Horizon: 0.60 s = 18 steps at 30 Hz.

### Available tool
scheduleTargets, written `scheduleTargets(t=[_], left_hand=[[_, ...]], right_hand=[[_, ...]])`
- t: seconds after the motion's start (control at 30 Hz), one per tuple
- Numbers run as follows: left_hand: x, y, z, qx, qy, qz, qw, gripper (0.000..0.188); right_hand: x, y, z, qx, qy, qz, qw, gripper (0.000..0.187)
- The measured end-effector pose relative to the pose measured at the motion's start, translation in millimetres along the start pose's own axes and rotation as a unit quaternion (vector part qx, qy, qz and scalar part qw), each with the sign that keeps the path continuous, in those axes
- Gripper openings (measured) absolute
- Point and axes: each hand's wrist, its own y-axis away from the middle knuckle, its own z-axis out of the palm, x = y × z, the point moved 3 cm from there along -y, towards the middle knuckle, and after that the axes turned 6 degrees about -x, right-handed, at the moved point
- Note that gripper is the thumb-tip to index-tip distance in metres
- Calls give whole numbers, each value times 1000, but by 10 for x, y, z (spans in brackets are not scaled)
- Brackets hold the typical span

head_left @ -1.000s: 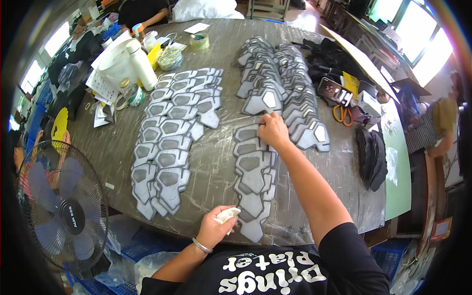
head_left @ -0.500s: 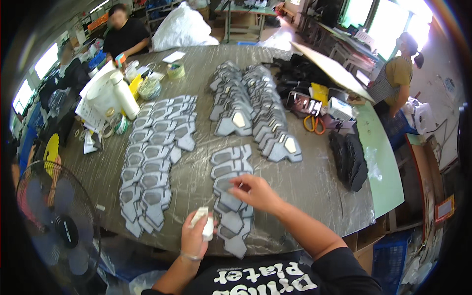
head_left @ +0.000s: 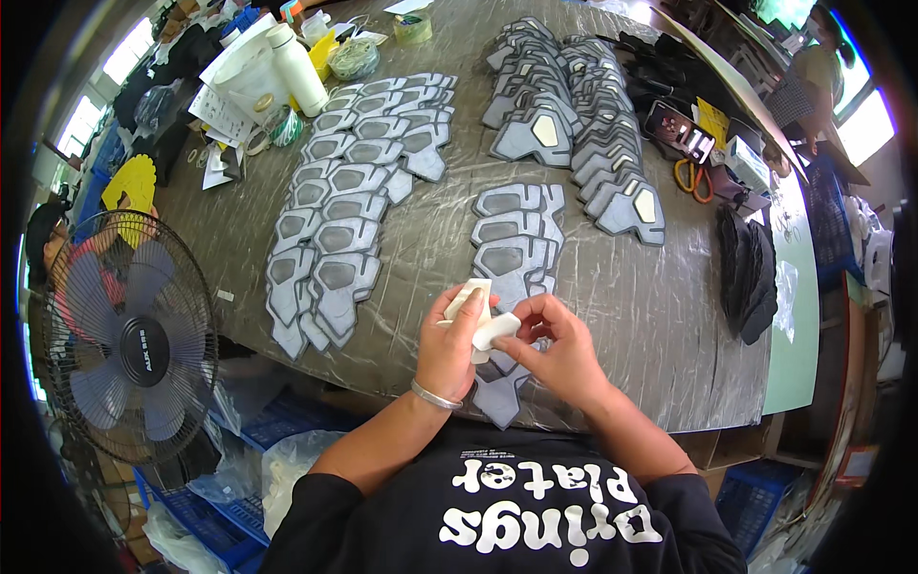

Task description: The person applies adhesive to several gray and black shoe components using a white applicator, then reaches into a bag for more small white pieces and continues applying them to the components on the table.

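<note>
A workshop spreads around a dark, plastic-covered table (head_left: pixel 669 335), with a fan (head_left: pixel 143 349) at its left edge and, from where I watch, a white bottle (head_left: pixel 298 72) and a bucket (head_left: pixel 249 77) gathered toward the far left, probably to spare the middle for the laid-out work. Close to the wearer's body, I see the left hand (head_left: pixel 448 346) with its thumb pressed over several white pieces (head_left: pixel 475 295) and its fingers curled behind them, a grip that I judge keeps the bundle from slipping. The right hand (head_left: pixel 564 354) meets it: thumb and forefinger pinch a rounded white piece (head_left: pixel 495 332) at its edge, perhaps because so thin a thing is easiest to manage by the rim. Both hands hover over the near end of a middle row of grey pads (head_left: pixel 502 258), overlapped like shingles, I suppose so that each recess shows. To the left lie 2 longer overlapping rows (head_left: pixel 344 239), their recesses grey too. Farther off on the right, 2 tight stacks (head_left: pixel 535 139) carry white inserts on their nearest pads. Beside these sit a phone (head_left: pixel 681 132) and orange-handled scissors (head_left: pixel 693 179), seemingly parked within the right arm's reach, with black pads (head_left: pixel 746 273) piled nearer the table's right edge.
</note>
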Motion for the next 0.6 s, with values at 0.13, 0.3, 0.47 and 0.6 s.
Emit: scheduleTargets(t=[0.13, 0.3, 0.47, 0.6], left_hand=[[66, 19, -102, 14, -14, -40, 999, 30], [101, -12, -124, -168, 77, -130, 974, 27], [69, -28, -63, -187, 59, -147, 969, 29], [84, 20, -121, -108, -40, -53, 992, 29]], right_hand=[[131, -18, -77, -14, -231, 115, 966, 16], [232, -29, -132, -25, -383, 206, 900, 28], [193, 6, -13, -49, -381, 226, 895, 62], [121, 48, -49, -21, -284, 236, 929, 43]])
